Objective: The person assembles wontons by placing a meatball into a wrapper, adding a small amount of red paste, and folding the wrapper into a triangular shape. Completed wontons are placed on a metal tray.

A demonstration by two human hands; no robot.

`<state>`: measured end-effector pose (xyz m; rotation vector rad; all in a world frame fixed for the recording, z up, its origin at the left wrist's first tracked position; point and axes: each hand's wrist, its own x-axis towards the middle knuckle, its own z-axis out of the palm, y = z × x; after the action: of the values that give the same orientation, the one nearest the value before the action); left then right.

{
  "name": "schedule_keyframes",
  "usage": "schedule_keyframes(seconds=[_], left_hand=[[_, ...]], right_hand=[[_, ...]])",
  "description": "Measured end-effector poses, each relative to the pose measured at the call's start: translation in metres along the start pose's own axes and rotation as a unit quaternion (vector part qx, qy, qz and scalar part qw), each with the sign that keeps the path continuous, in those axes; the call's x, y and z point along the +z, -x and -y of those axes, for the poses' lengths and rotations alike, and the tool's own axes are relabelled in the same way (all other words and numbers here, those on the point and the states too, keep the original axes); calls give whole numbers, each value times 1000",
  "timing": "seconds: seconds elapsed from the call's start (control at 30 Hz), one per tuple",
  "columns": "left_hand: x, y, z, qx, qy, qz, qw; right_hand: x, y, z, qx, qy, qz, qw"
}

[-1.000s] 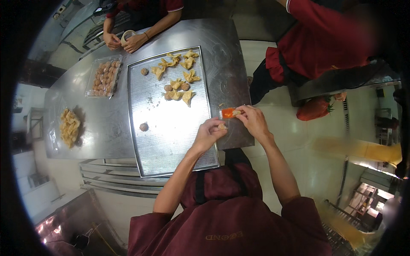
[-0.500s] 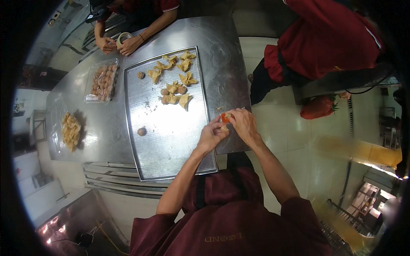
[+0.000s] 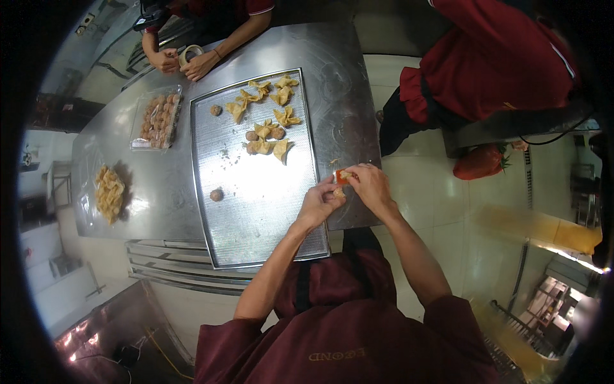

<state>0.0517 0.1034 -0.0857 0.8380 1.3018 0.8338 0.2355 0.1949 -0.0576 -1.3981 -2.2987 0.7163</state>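
My left hand (image 3: pixel 318 206) is closed over the tray's right edge, pinching a small pale brown lump of food (image 3: pixel 339 191). Just to its right, my right hand (image 3: pixel 372 185) is closed too, its fingertips on a small yellowish piece (image 3: pixel 347 174). Beside those fingertips shows a small orange-red thing (image 3: pixel 340 179), whose kind I cannot make out. Left of my hands lies a perforated metal tray (image 3: pixel 256 217). On it sit several folded yellow dumplings (image 3: pixel 287 116) and brown balls (image 3: pixel 216 195), mostly toward the far end.
A clear plastic box of brown balls (image 3: pixel 160 118) stands on the steel table (image 3: pixel 163 211), with bagged yellow wrappers (image 3: pixel 109 195) nearer. Across the table, a person's hands (image 3: pixel 198 64) hold a tape roll (image 3: pixel 189 54). Another person (image 3: pixel 492 70) stands right, near a large red bundle (image 3: pixel 480 162).
The whole view has shifted slightly, with the tray a little further right. My hands stay close together, still on the same small pieces.
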Motion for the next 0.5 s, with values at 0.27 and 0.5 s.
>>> schedule_keyframes(seconds=[0.27, 0.5], left_hand=[[0, 3, -5, -5, 1, 3, 1000], [-7, 12, -10, 15, -32, 6, 999]], right_hand=[[-3, -2, 10, 143, -180, 81, 970], [-21, 6, 6, 201, -265, 93, 939]])
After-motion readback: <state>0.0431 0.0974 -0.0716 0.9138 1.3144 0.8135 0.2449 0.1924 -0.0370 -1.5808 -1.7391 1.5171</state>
